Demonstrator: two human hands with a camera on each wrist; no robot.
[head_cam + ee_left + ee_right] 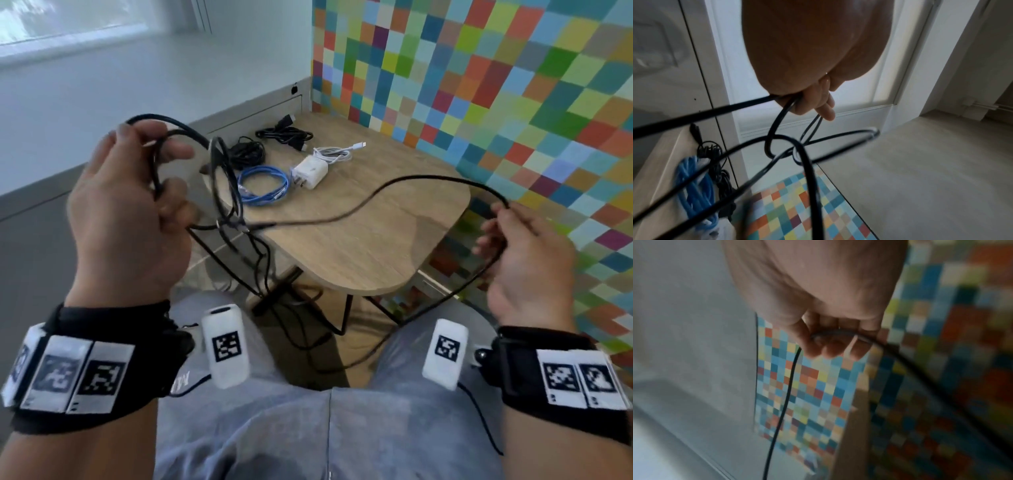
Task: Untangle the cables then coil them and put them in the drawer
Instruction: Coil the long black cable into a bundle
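Observation:
A long black cable point(387, 186) stretches in the air between both hands above a small wooden table point(359, 240). My left hand point(137, 192) grips several loops of it point(777, 126) at the table's left side. My right hand point(513, 246) holds a single strand point(840, 334) with curled fingers off the table's right edge; from there the cable hangs down toward the floor. On the table lie a coiled blue cable point(263, 185), a white charger with its cable point(313, 171) and two coiled black cables point(284, 134), point(247, 154).
A wall of coloured squares point(479, 85) stands behind and right of the table. A pale floor point(102, 85) and a low white unit point(260, 109) lie to the left. My knees in grey trousers point(308, 428) sit just before the table.

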